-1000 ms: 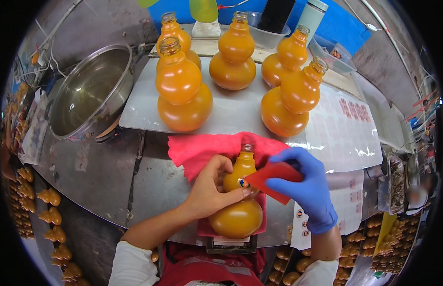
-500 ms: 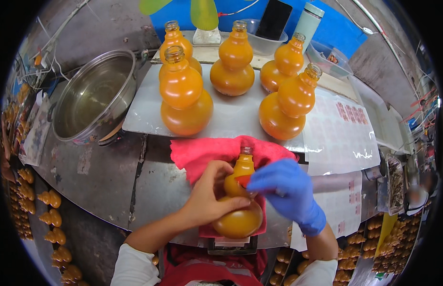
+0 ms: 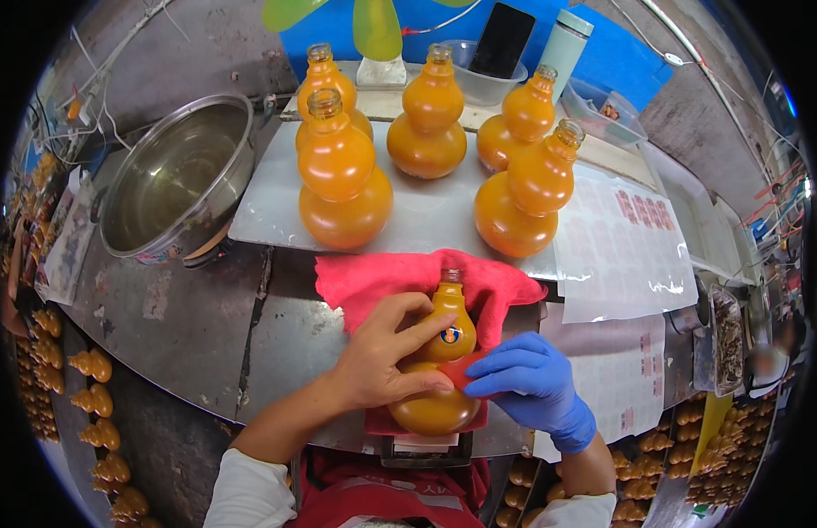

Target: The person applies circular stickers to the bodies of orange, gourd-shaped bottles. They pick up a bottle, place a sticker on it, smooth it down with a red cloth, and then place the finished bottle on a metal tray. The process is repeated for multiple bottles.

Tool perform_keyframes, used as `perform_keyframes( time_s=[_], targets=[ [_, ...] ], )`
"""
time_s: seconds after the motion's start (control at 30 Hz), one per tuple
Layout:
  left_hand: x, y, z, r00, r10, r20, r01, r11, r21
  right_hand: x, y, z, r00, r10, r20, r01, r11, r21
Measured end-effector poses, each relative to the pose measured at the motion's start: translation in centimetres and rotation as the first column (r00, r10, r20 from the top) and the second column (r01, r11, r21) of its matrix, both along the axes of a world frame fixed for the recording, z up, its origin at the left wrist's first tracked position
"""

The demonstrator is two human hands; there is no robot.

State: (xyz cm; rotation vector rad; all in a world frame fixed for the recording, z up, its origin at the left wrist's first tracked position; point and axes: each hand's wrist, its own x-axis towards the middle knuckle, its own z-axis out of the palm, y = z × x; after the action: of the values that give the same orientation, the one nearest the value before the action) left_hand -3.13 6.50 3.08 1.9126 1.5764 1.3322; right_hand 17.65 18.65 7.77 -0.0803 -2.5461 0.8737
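A gourd-shaped orange bottle (image 3: 435, 412) with a clear glass neck lies tilted in front of me on a red cloth (image 3: 373, 283). My bare left hand (image 3: 386, 352) is wrapped round its left side, thumb across the waist. On the upper bulb sits a small round dark-blue sticker (image 3: 450, 335). In a blue glove, my right hand (image 3: 524, 380) pinches a flat red scraper-like piece (image 3: 459, 370) against the bottle's waist; the fingers partly cover that piece.
Several more orange gourd bottles (image 3: 345, 207) stand on a pale board (image 3: 426, 209) beyond the cloth. A large metal basin (image 3: 175, 180) of liquid is at left. Printed sticker sheets (image 3: 621, 255) lie at right. Behind are a phone (image 3: 502, 40) and a pale green flask (image 3: 567, 51).
My right hand has moved down with the red piece, from the bottle's upper bulb to its waist. The round sticker now shows on the upper bulb. My left hand keeps its hold.
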Motion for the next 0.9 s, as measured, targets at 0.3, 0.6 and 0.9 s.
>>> perform_keyframes(
  time_s=[0.3, 0.6, 0.9],
  targets=[
    [0.6, -1.3, -0.6, 0.999, -0.028, 0.039, 0.029, 0.999, -0.016, -2.7, 0.5, -0.2, 0.876, -0.434, 0.208, 0.466, 0.654, -0.596],
    [0.4, -3.5, -1.7, 0.995, 0.006, -0.104, -0.005, 1.000, 0.006, -1.4, 1.2, 0.0, 0.988, -0.126, -0.087, 0.119, 0.989, -0.083],
    [0.6, -2.5, -0.3, 0.966, 0.075, -0.248, -0.054, 0.994, 0.091, 0.0, -0.8, 1.0, 0.978, -0.179, -0.106, 0.195, 0.967, 0.166]
  ],
)
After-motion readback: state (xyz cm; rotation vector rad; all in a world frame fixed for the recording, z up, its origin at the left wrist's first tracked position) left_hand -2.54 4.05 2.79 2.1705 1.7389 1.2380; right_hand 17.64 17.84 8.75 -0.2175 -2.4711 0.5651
